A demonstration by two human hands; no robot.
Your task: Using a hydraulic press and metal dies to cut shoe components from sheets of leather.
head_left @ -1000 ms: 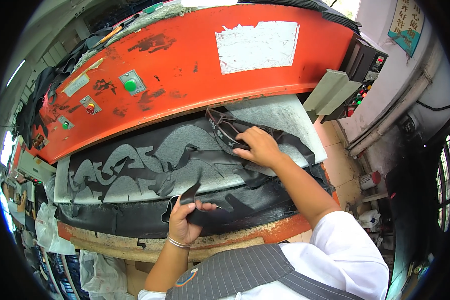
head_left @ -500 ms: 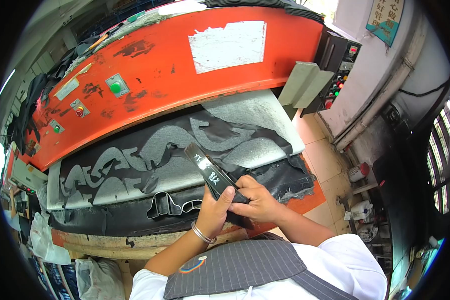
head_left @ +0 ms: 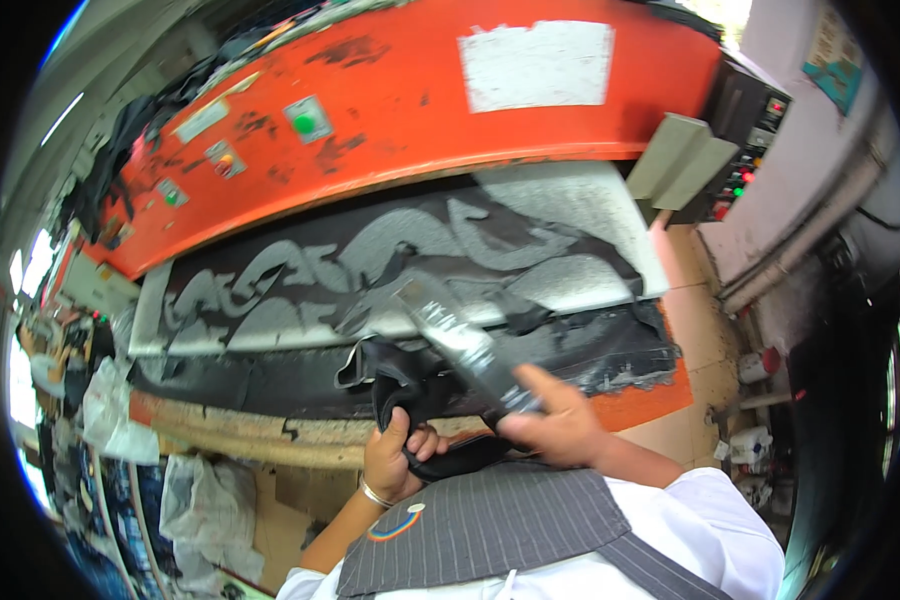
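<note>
My right hand [head_left: 562, 418] is closed round the near end of a long flat dark-grey piece with white marks [head_left: 460, 338], which is blurred and points away to the left. In my left hand [head_left: 398, 462], fingers wrapped, is a loose black sheet of leather-like material [head_left: 408, 380] that folds upward and trails toward my right hand. Behind it a metal cutting die [head_left: 348, 372] shows only in part. Beyond both hands lies a black sheet with curved cut-outs [head_left: 390, 225] on a pale board [head_left: 570, 185].
An orange press beam [head_left: 400, 95] with buttons spans the far side. Folded black material [head_left: 260, 378] runs along the near edge of the bed. A control box [head_left: 745, 150] stands at the right, and white plastic bags [head_left: 205, 510] sit at the lower left.
My hands have come apart. The flat marked piece, earlier held by both, is now in my right hand alone; my left hand has moved down-left with black material. The whole view has shifted.
</note>
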